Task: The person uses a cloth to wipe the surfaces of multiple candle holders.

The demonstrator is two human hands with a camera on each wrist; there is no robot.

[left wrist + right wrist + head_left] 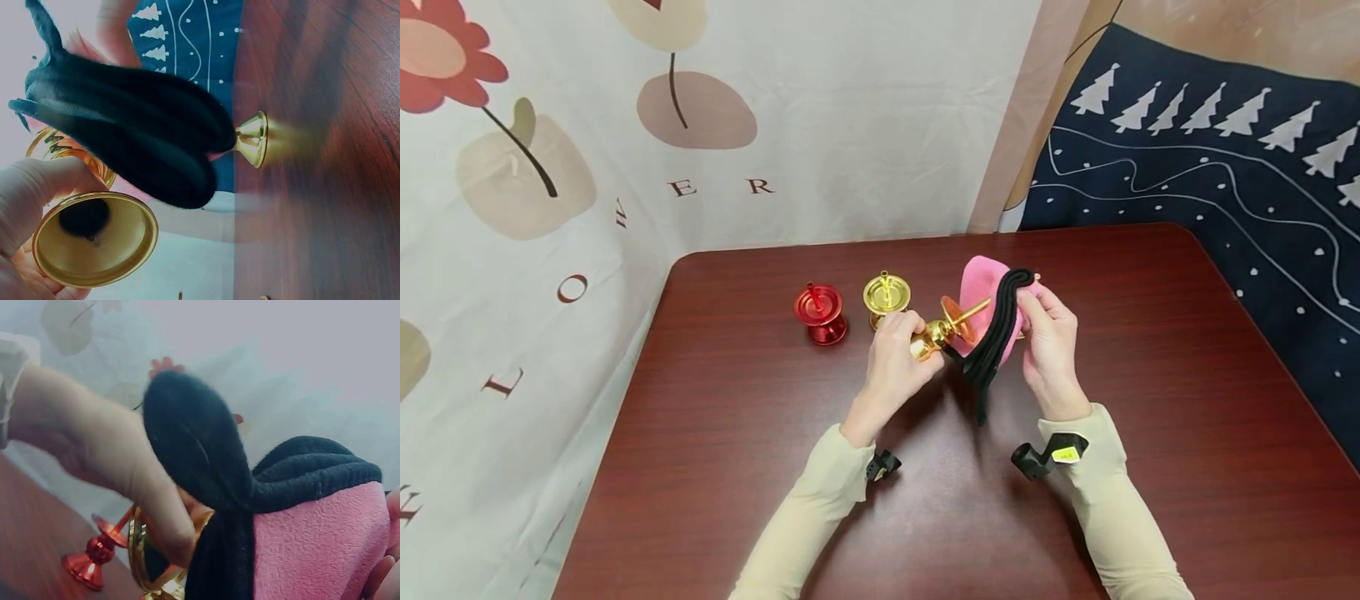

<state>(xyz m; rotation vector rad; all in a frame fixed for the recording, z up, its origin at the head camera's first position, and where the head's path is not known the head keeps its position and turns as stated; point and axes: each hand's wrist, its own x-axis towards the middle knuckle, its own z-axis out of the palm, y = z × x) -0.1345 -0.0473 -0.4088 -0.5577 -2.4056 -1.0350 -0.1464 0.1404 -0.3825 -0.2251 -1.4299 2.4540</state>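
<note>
My left hand [895, 358] grips a shiny gold candle holder [931, 342] by its base, tilted so its spike and dish point up to the right. In the left wrist view the hollow underside of its base [94, 240] faces the camera. My right hand [1052, 354] holds a pink plush cloth [976, 283] with thick black folds [1000, 325] along it, pinched at its right edge. The black folds hang beside the holder's dish, and the cloth lies behind the spike. Whether cloth and dish touch, I cannot tell.
A red candle holder [820, 307] and a yellow-gold one [886, 293] stand upright at the back of the brown table [737, 433]. Another gold base [253, 140] stands on the table beyond the cloth. Printed sheets hang behind.
</note>
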